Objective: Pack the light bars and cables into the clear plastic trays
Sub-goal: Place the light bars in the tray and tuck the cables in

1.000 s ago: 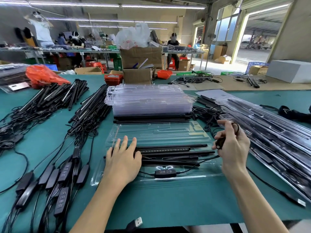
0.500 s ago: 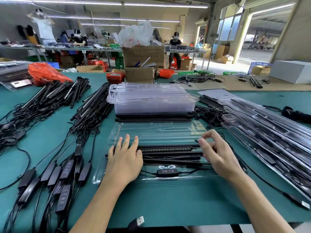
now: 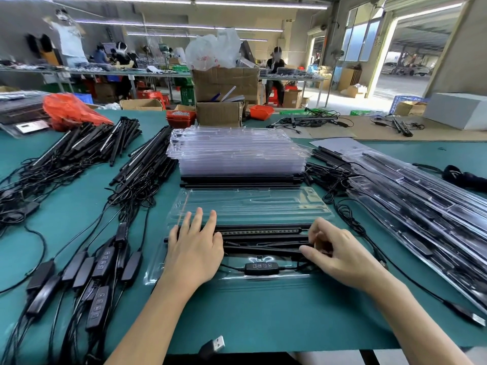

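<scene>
a: where does it stand?

b: the open clear tray (image 3: 250, 206) lies on the green tabletop (image 3: 263, 312), just in front of the stack of empty trays (image 3: 237, 154). the light bars (image 3: 263, 234) lie side by side in its near half. the left hand (image 3: 193, 255) rests flat on their left ends, fingers spread and straight. the right hand (image 3: 340, 255) has its fingers curled at the right ends, seemingly pinching or pushing a bar end or cable there; which one i cannot tell.

a: what could go wrong?

b: i'd judge the bars aren't fully seated. if the right hand pushes one end down while the other rides on a groove wall, the bar may spring out or cross its neighbour.

a: and the cable?

b: the inline controller (image 3: 261, 268) sits at the tray's near edge with its cable (image 3: 232, 267) running out both sides. a loop trapped under a bar would keep it proud, and the lid half might not close.

a: anything else?

b: the thin plastic probably flexes. if the left hand lifts too soon, the tray could slide on the tabletop. the loose cables (image 3: 350, 214) just right of the tray could snag the right hand's wrist and get dragged in. the usb plug (image 3: 218, 343) hangs near the tabletop's front edge; its lead could pull.
</scene>
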Motion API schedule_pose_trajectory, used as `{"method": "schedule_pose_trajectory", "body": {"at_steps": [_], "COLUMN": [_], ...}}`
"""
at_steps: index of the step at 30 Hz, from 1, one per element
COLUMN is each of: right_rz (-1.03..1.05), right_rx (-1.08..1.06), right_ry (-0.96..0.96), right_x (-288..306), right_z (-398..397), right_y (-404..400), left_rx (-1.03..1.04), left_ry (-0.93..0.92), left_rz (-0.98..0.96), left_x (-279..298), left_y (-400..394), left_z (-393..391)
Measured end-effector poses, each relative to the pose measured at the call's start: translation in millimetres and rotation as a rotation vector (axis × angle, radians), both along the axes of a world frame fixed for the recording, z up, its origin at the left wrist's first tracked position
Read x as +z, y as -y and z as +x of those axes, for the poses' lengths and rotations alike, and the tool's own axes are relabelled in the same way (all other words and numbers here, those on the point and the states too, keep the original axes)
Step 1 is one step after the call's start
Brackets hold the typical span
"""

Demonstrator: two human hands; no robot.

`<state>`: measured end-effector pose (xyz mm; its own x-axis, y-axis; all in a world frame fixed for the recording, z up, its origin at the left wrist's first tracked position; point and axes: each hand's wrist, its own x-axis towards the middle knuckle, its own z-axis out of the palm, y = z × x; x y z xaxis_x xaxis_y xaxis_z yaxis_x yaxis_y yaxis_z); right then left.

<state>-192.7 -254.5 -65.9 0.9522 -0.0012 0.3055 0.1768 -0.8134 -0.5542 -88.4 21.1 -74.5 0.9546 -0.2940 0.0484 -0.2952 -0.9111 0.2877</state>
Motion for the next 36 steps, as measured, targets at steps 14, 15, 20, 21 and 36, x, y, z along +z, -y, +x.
{"method": "schedule_pose_trajectory", "body": {"at_steps": [14,15,20,21,36], "right_rz": [-0.295,-0.325,-0.380,-0.385,-0.364], "right_rx": [-0.082,-0.108,-0.132,-0.127,-0.150], "right_ry": [-0.123,-0.151,-0.251,-0.270,-0.259], "right_x": [6,5,3,2,-2], "right_z": [7,7,10,10,10], "right_y": [-4,-4,-5,-5,-6], "left_rx": [-0.009,-0.011,-0.009,-0.009,0.302], "left_ry": [0.003,0.002,-0.001,-0.007,-0.216], "left_rz": [0.005,0.011,0.032,0.034,-0.221], "left_x": [0,0,0,0,42], "left_y": [-2,-2,-2,-2,-33], "left_z": [-2,-2,-3,-2,36]}}
